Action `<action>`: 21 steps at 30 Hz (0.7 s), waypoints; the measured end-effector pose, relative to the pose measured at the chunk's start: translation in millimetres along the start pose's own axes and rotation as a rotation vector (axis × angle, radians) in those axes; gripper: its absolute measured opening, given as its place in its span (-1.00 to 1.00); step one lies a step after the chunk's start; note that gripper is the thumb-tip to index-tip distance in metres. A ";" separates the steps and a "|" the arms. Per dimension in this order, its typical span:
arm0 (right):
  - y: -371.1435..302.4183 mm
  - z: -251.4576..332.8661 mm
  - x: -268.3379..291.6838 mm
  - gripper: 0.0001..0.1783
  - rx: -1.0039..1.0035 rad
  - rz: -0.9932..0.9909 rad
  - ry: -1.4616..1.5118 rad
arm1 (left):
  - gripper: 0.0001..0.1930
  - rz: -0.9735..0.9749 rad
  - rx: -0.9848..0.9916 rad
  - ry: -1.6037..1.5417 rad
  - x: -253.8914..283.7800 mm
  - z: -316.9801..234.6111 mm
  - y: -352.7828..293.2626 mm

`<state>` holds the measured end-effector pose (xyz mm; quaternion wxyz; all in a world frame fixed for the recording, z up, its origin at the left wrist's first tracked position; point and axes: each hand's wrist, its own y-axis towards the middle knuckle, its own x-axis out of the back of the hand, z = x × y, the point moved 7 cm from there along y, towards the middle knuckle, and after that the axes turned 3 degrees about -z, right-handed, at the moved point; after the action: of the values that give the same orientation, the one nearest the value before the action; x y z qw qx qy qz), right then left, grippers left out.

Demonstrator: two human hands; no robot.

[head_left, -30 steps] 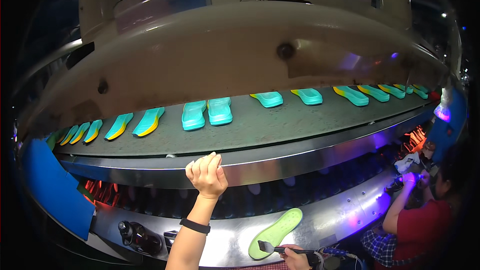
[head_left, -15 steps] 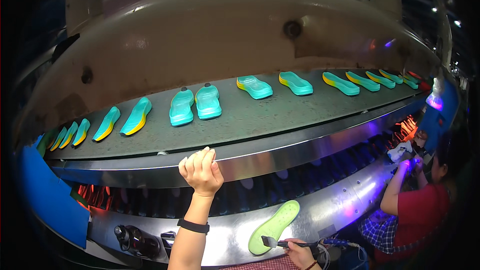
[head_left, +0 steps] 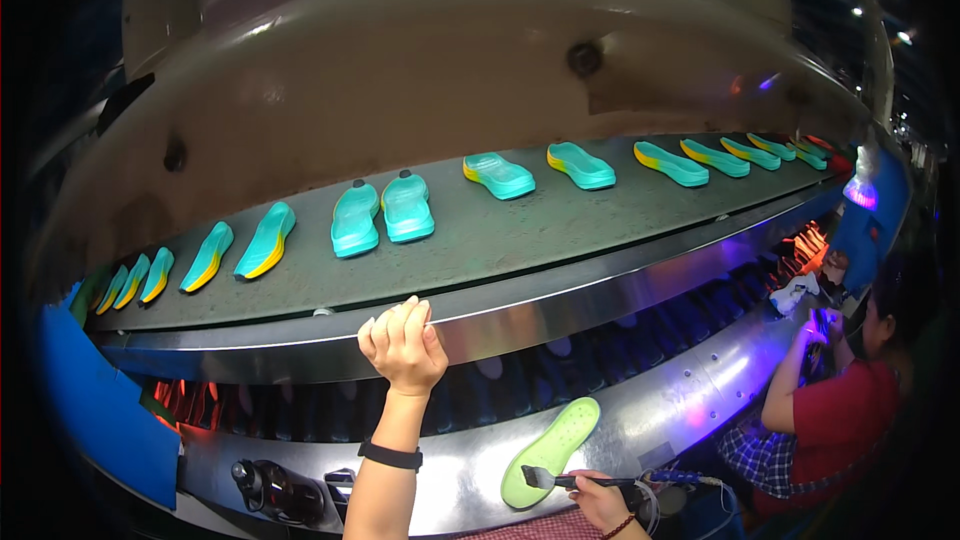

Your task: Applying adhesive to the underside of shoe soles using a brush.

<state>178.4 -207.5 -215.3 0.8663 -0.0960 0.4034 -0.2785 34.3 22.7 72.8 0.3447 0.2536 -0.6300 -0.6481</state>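
- Still gripped in the right hand (head_left: 603, 506): a brush (head_left: 548, 480), its bristles at the near end of a green insole (head_left: 563, 434) on the metal bench (head_left: 650, 410) — work seemingly centred there.
- Left hand (head_left: 406, 348) curls at the rail (head_left: 530, 323); whether it grips, cannot tell.
- Beyond, turquoise soles (head_left: 406, 208) have slid slightly left along the belt (head_left: 480, 230).

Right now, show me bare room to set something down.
Bare metal: the lower bench between the left forearm and green insole, and right of that insole. The belt is bare between the teal soles and the metal rail. Crowded: the belt's far-right end.
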 end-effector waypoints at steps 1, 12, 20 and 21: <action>-0.7 0.8 2.6 -0.82 0.000 -0.008 0.032 | -0.76 0.000 0.001 -0.003 0.8 0.4 -0.3; -6.9 -1.4 16.0 -0.80 0.011 -0.237 -0.029 | -0.76 0.002 -0.001 -0.005 -2.7 -4.1 -0.8; -9.2 21.5 18.7 -0.69 0.395 -0.176 -0.788 | -0.77 0.006 0.000 -0.012 -6.4 -6.2 0.6; -9.3 20.8 20.3 -0.69 0.393 -0.170 -0.791 | -0.78 0.010 -0.004 -0.022 -5.5 -6.9 1.3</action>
<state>200.9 -227.8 -211.1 0.9298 -0.0616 -0.0288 -0.3618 43.3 22.5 73.0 0.3415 0.2428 -0.6338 -0.6502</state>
